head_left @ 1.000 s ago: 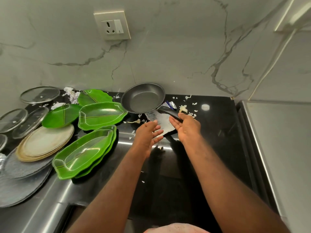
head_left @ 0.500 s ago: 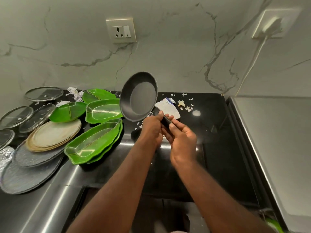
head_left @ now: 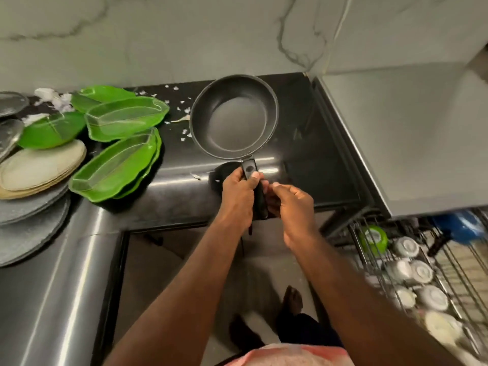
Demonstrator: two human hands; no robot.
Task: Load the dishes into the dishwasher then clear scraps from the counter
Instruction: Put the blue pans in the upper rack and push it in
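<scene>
My left hand (head_left: 237, 196) grips the black handle of a dark frying pan (head_left: 233, 120), held level over the black counter (head_left: 317, 154). My right hand (head_left: 293, 210) sits against the handle's right side with curled fingers; whether it still holds the handle is unclear. Green leaf-shaped dishes (head_left: 124, 120) lie left of the pan, two stacked nearer the edge (head_left: 116, 165). Beige plates (head_left: 39, 167) and grey plates (head_left: 29, 228) are stacked at far left. White scraps (head_left: 184, 109) dot the counter by the pan. The dishwasher rack (head_left: 422, 273) stands pulled out at lower right, holding several cups.
Crumpled white paper (head_left: 52, 97) lies behind the green dishes. Glass lids (head_left: 10, 104) sit at the far left edge. A steel surface (head_left: 409, 141) rises right of the counter, above the rack. My feet are on the floor below.
The pan has swung from tilted upright to level and moved right. My left hand has taken the handle near the pan. The view dropped, and the dishwasher rack now shows.
</scene>
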